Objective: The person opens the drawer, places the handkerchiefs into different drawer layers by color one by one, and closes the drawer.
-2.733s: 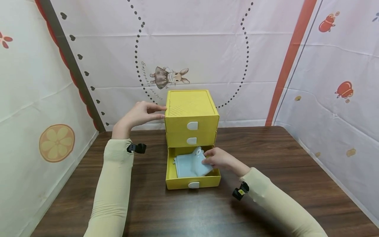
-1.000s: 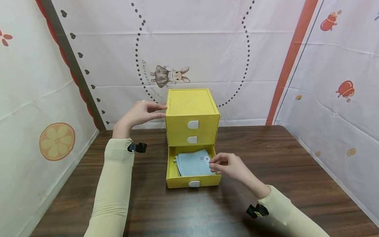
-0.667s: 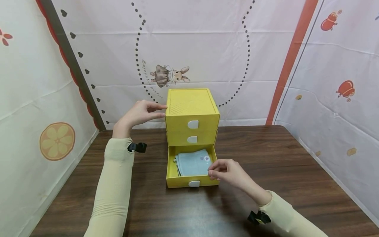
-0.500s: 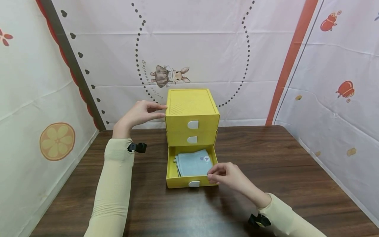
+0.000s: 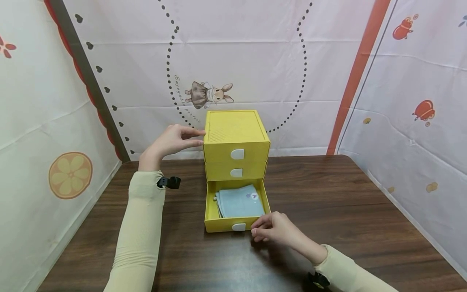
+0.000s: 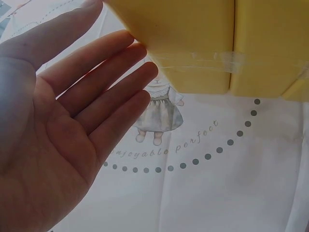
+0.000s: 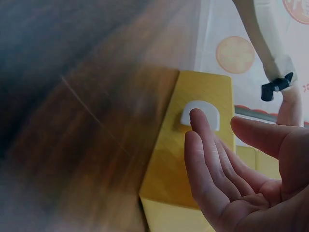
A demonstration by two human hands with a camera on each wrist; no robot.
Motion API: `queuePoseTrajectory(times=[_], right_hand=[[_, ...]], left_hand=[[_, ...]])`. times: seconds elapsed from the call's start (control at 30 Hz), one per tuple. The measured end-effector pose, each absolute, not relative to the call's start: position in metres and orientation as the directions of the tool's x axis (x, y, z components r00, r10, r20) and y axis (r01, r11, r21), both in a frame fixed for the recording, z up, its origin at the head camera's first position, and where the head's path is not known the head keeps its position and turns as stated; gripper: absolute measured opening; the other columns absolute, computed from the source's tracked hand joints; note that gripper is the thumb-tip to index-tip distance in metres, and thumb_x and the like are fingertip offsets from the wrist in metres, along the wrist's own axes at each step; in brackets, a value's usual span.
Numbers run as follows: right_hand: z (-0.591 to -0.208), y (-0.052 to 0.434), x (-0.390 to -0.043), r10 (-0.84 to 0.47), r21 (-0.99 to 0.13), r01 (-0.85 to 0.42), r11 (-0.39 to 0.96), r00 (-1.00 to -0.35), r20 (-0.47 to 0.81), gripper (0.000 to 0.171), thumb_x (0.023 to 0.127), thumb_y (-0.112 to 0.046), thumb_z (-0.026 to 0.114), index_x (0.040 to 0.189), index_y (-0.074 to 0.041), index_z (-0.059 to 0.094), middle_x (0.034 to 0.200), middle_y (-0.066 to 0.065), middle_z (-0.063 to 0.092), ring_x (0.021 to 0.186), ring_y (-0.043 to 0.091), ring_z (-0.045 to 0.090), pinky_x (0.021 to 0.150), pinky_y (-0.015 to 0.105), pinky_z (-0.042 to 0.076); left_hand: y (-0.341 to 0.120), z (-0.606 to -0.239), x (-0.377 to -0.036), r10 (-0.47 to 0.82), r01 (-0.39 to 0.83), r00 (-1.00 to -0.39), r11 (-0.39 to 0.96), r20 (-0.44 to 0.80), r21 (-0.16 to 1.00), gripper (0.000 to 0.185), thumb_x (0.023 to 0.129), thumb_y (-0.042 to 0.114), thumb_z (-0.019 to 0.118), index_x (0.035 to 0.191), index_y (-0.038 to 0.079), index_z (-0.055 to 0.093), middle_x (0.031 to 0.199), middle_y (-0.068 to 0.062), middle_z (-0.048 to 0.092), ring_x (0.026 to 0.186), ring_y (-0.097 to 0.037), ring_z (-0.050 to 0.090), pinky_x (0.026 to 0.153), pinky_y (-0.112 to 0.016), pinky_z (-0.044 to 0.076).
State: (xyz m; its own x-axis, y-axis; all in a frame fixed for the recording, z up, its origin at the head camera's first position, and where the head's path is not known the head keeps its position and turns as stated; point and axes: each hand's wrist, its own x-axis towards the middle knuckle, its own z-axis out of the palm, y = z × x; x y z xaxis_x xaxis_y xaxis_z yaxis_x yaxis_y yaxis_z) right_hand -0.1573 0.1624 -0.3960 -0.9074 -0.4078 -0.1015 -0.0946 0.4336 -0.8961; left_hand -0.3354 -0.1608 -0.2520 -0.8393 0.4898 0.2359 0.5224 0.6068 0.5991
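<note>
A yellow three-drawer cabinet stands mid-table. Its bottom drawer is pulled out, and a folded light-blue cloth lies flat inside. My left hand rests with straight fingers against the cabinet's upper left side. The left wrist view shows the open palm touching the yellow wall. My right hand is outside the drawer at its front right corner, holding nothing. Its relaxed fingers are by the white handle on the drawer front; I cannot tell whether they touch it.
The dark wooden table is closed in by printed fabric walls at the back, left and right. The two upper drawers are pushed in, each with a white handle.
My right hand has let go of the cloth, left the drawer and come down to the drawer's front. The cloth now lies flat. The left hand has not moved.
</note>
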Motion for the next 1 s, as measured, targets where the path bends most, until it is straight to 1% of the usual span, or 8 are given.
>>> queuePoseTrajectory(times=[0.23,0.43,0.67,1.0], right_hand=[[-0.405,0.156,-0.158,-0.427,-0.902,-0.076,0.425,-0.896,-0.125,0.026,0.087,-0.017,0.068,0.102,0.005,0.069,0.086,0.014,0.073,0.074,0.022,0.072,0.063,0.032,0.057],[-0.413,0.152,-0.159,-0.438,-0.901,-0.072,0.427,-0.888,-0.137,0.027,0.088,-0.016,0.068,0.105,0.005,0.069,0.086,0.014,0.073,0.075,0.025,0.072,0.062,0.034,0.057],[-0.416,0.149,-0.160,-0.443,-0.911,-0.053,0.408,-0.884,-0.147,0.028,0.088,-0.014,0.067,0.109,0.005,0.067,0.086,0.014,0.073,0.075,0.025,0.071,0.063,0.035,0.057],[-0.417,0.148,-0.164,-0.440,-0.916,-0.039,0.399,-0.885,-0.154,0.024,0.088,-0.012,0.067,0.104,0.006,0.069,0.087,0.015,0.073,0.076,0.025,0.071,0.064,0.033,0.058]], left_hand=[[-0.161,-0.252,-0.336,0.492,0.523,-0.838,0.603,0.235,0.603,0.047,0.082,0.050,0.069,0.122,0.025,0.066,0.125,-0.001,0.064,0.108,-0.016,0.062,0.091,-0.041,0.050],[-0.161,-0.254,-0.337,0.492,0.519,-0.840,0.603,0.231,0.606,0.049,0.081,0.052,0.069,0.122,0.026,0.066,0.125,0.000,0.064,0.108,-0.016,0.062,0.090,-0.041,0.050],[-0.160,-0.253,-0.336,0.488,0.516,-0.842,0.601,0.232,0.610,0.048,0.082,0.051,0.068,0.122,0.025,0.065,0.125,-0.001,0.063,0.108,-0.018,0.062,0.091,-0.042,0.050],[-0.161,-0.253,-0.336,0.486,0.512,-0.844,0.604,0.227,0.610,0.045,0.083,0.048,0.069,0.122,0.026,0.065,0.126,0.000,0.063,0.107,-0.017,0.062,0.090,-0.042,0.050]])
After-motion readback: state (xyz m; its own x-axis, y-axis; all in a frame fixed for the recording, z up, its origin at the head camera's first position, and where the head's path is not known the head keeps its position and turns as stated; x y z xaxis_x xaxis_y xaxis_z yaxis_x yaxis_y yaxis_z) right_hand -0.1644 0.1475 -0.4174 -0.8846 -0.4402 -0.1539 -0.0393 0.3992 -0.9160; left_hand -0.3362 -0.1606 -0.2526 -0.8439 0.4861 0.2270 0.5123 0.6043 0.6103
